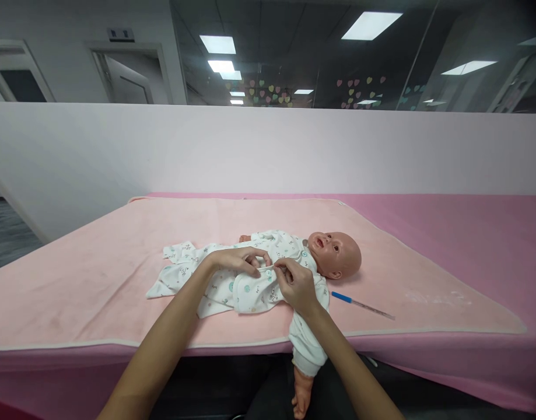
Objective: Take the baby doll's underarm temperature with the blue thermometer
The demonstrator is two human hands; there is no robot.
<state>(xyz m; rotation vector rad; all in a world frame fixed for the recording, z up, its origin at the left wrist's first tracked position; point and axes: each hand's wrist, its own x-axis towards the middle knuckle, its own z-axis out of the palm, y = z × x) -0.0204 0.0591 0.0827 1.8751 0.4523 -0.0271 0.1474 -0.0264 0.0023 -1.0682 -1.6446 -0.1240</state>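
A baby doll [344, 256] lies on its back with its head to the right. It wears a white baby romper [254, 297] printed with small figures and teal dots. At the doll's middle, my left hand [244, 259] is closed with its curled fingers on the edge of the romper's front flap. Just to the right, my right hand [297, 283] pinches the same edge between thumb and fingers. A round snap button shows on the flap between my hands. The doll's near arm [302, 388] hangs over the front edge of the table.
A peach blanket [97, 262] with a pale border lies under the doll, over a pink table cover [469, 233]. Right of the doll is a thin clear stick with a blue end [342, 297]. A low white wall [268, 151] stands behind the table.
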